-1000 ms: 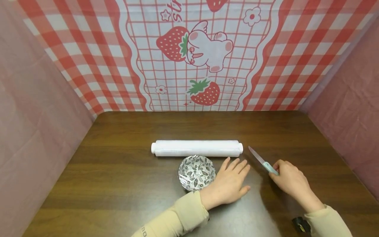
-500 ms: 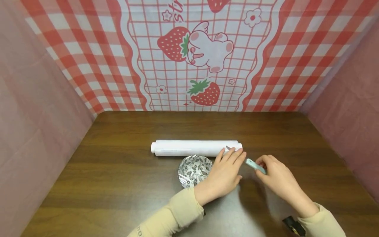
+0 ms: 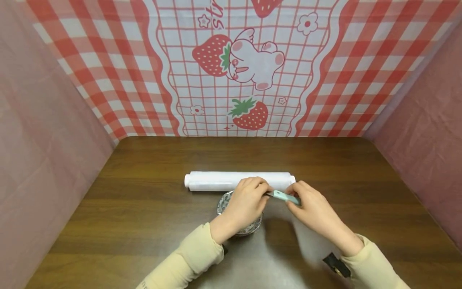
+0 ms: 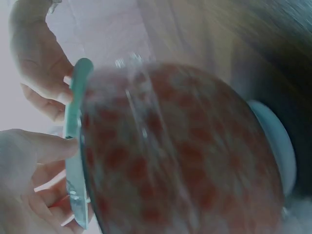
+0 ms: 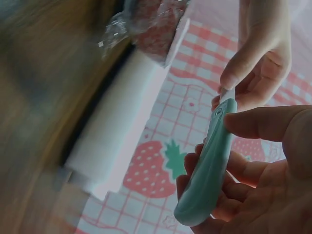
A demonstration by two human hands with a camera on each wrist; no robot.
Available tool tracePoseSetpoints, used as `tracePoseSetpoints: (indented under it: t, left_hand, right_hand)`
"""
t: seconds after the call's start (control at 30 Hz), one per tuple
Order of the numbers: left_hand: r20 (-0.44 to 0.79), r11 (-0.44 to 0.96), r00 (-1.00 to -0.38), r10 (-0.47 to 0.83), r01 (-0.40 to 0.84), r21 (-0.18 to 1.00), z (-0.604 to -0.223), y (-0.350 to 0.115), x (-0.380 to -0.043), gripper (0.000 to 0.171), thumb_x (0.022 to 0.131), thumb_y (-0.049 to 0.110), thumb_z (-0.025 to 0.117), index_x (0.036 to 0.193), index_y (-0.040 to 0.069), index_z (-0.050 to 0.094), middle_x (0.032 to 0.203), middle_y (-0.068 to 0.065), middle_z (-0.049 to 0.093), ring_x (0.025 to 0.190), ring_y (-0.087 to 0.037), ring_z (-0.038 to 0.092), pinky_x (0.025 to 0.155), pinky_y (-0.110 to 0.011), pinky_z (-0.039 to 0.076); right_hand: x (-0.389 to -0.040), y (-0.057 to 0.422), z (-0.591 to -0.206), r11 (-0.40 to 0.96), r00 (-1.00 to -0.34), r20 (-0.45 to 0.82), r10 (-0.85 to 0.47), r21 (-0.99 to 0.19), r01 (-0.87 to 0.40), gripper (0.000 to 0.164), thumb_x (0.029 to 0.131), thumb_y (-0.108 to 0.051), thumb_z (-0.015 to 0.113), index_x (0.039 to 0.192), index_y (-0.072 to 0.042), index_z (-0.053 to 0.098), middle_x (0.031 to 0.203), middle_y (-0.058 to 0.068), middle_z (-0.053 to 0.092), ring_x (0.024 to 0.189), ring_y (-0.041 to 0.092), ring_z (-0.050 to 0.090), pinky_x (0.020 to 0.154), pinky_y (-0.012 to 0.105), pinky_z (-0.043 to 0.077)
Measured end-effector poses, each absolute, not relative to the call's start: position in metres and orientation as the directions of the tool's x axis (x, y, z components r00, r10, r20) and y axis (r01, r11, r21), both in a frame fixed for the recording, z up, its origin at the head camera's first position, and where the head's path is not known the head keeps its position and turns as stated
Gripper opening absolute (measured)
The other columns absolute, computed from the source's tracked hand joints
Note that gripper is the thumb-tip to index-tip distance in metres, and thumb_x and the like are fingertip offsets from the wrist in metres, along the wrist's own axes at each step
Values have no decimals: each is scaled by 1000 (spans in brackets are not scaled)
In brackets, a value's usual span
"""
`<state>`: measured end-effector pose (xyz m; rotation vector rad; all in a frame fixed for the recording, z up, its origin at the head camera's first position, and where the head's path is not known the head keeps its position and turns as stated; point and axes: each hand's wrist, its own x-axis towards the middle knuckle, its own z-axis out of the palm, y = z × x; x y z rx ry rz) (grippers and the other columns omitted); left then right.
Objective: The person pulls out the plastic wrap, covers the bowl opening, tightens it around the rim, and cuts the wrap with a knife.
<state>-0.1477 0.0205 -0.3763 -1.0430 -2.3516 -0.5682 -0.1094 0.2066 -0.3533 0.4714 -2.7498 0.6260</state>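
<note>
A folding knife (image 3: 286,197) with a mint-green handle is held between both hands, above the table. My right hand (image 3: 317,206) grips the handle. My left hand (image 3: 242,204) pinches the blade; the left wrist view shows the thumb on the blade (image 4: 77,187) near the handle. Under my left hand stands a bowl (image 3: 253,228), partly hidden. It has a grey leaf pattern inside and a red pattern outside, with clear plastic film (image 4: 146,122) over its side. Just behind the hands lies a white roll of cling film (image 3: 213,181), its right part partly covered.
The brown wooden table (image 3: 137,208) carries the bowl and roll. At the back hangs a red-and-white strawberry cloth (image 3: 249,116). Pink cloth (image 3: 47,140) closes off the left, more pink cloth (image 3: 422,120) the right. A black wrist strap (image 3: 336,265) shows by the right sleeve.
My right hand has moved left, bringing the knife with it. My left hand, earlier spread with straight fingers, has shifted left over the bowl and taken hold of the blade.
</note>
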Motion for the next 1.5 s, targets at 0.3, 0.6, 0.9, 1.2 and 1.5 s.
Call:
tracePoseSetpoints:
  t: [0.3,0.6,0.9,1.2,1.5]
  left_hand:
    - [611,597,-597,520,765,241,-375,-3,-150,6,80,12,66,85,14,65,83,4,56,78,-13,52,71,-26,42]
    - [611,577,-664,430,723,380,-377,-20,-152,4,82,7,64,84,11,63,81,2,54,75,-14,49,70,-27,41]
    - [612,561,-717,334,673,482,-372,-28,-155,7,79,4,67,83,9,64,81,0,56,77,-13,52,68,-25,43]
    - [614,545,-737,282,650,529,-365,-37,-157,7,78,6,69,83,10,66,82,2,58,82,-11,55,70,-26,45]
    - [598,519,-769,226,614,594,-363,-38,-154,6,78,6,68,82,10,67,81,3,59,81,-11,55,70,-26,45]
  right_hand:
    - [-115,186,-350,804,-884,365,-294,-406,-435,12,78,-7,64,89,-9,61,83,-3,58,72,10,50,64,30,42]
    - [-122,165,-351,784,-894,357,-271,-457,-420,7,85,-13,60,91,-13,62,85,-4,59,71,9,49,64,28,41]
    - [-129,152,-350,767,-892,381,-243,-488,-418,8,86,-16,58,93,-13,62,87,-3,60,69,9,49,60,26,41]
    - [-133,147,-351,739,-843,452,-292,-452,-499,19,86,-18,62,104,-11,64,84,-3,58,65,10,47,58,25,40]
    - [-135,141,-355,779,-786,541,-299,-339,-528,15,85,-14,62,99,-12,65,81,-2,61,74,17,56,69,35,44]
